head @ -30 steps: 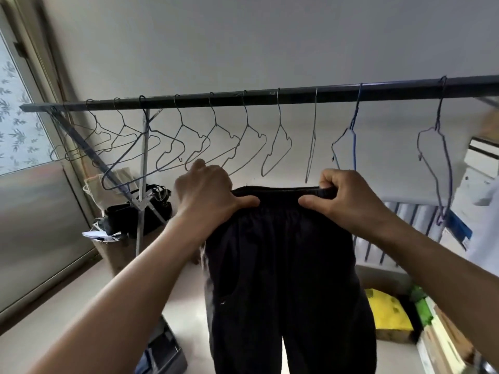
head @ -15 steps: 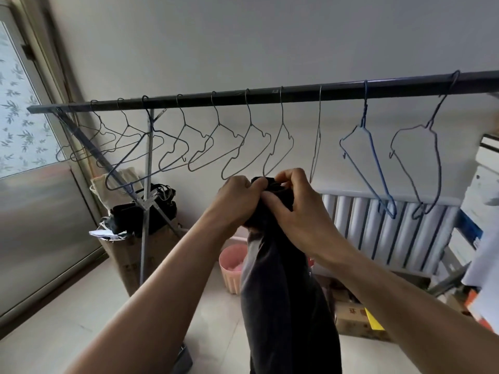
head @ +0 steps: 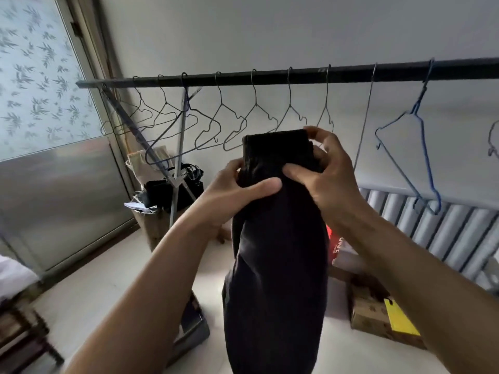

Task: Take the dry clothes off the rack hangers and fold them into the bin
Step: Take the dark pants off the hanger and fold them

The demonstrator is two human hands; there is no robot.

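A pair of black trousers (head: 275,265) hangs folded lengthwise in front of me, waistband up. My left hand (head: 237,195) grips the fabric just under the waistband from the left. My right hand (head: 324,174) holds the waistband's right side, fingers over its top edge. Behind them the dark rack bar (head: 270,76) carries several empty wire hangers (head: 216,125) and a blue hanger (head: 413,147) to the right. A dark grey bin (head: 194,325) sits on the floor below my left forearm, mostly hidden.
A radiator (head: 437,228) lines the wall at the right. Cardboard boxes (head: 372,317) with a yellow item lie on the floor at the right. A box with black bags (head: 167,193) stands by the rack's leg. A frosted glass door (head: 40,130) is at the left.
The trousers went from spread wide by the waistband to folded in half lengthwise. My hands came together, then shifted to grip the doubled waistband. My view dropped lower and turned right.
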